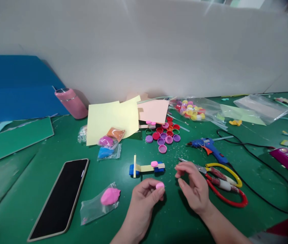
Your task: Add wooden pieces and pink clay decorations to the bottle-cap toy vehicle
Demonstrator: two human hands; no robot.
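My left hand (145,200) is closed in a pinch on a small pink clay ball (159,185), held just above the green table. My right hand (193,184) hovers beside it with fingers loosely curled and apart, holding nothing. Just beyond both hands lies a small craft model (146,166) of blue caps, a yellow paper strip, sticks and a pink clay piece. A clear bag with pink clay (109,197) lies left of my left hand.
A black phone (61,198) lies at the left. Scissors with red and yellow handles (225,181) and a blue glue gun (208,146) with its black cord sit right. Coloured bottle caps (164,134), clay packets (109,142), yellow paper (110,118), a pink bottle (70,101) stand farther back.
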